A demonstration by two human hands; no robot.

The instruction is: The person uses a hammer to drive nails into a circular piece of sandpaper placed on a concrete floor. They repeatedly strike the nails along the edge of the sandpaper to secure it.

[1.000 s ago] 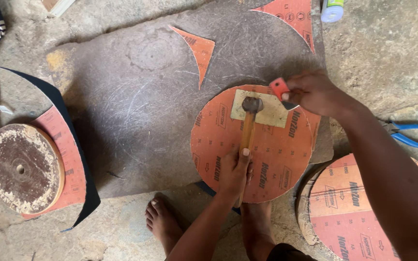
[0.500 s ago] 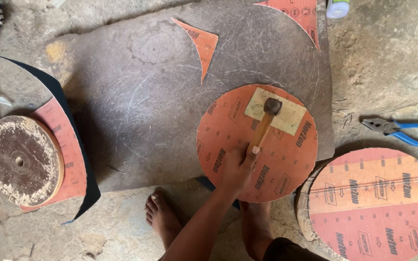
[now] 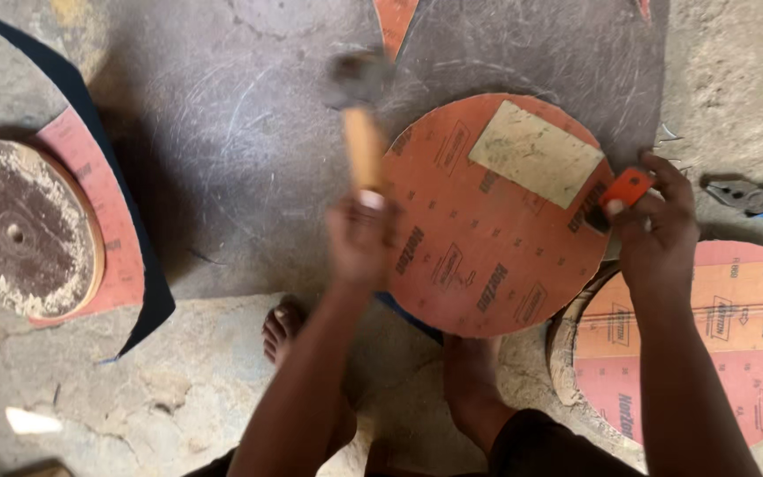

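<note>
My left hand [image 3: 362,237] grips the wooden handle of a hammer [image 3: 360,115], which is raised and blurred above the dark stone slab [image 3: 249,159], left of the orange-red abrasive disc [image 3: 496,221]. A tan rectangular patch [image 3: 536,152] lies on the disc's upper right. My right hand [image 3: 655,221] rests at the disc's right edge and pinches a small orange utility knife [image 3: 624,188].
A worn wooden disc [image 3: 19,230] on red sandpaper sits at the left. Another red disc [image 3: 708,336] lies at the lower right. Blue-handled pliers [image 3: 757,201] lie at the right edge. My bare feet [image 3: 286,329] stand below the slab.
The hammer has lifted off the patch and swung left, off the disc. My right hand came back to the disc's right edge with the orange knife. The view has moved closer.
</note>
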